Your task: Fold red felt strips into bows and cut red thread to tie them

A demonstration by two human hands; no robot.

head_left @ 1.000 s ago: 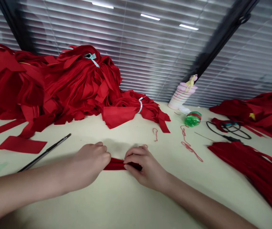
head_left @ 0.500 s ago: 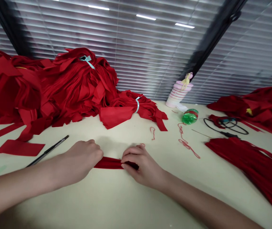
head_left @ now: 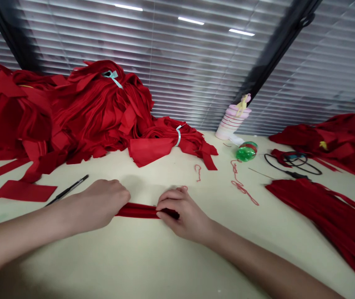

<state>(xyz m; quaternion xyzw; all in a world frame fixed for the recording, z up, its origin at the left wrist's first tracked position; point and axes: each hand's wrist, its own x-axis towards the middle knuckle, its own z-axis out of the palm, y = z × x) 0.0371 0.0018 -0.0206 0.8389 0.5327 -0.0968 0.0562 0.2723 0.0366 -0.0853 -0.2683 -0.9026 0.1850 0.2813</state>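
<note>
Pinching red strip (head_left: 140, 210), fabric heap (head_left: 71, 112) behind

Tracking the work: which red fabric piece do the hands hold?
The narrow red strip between left hand and right hand; the other red fabric lies untouched, farther back.

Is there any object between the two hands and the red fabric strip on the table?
Nothing visible: the left hand and the right hand each grip an end of the red fabric strip.

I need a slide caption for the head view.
Left hand and right hand hold a red fabric strip on the table, red cloth heaps behind.
</note>
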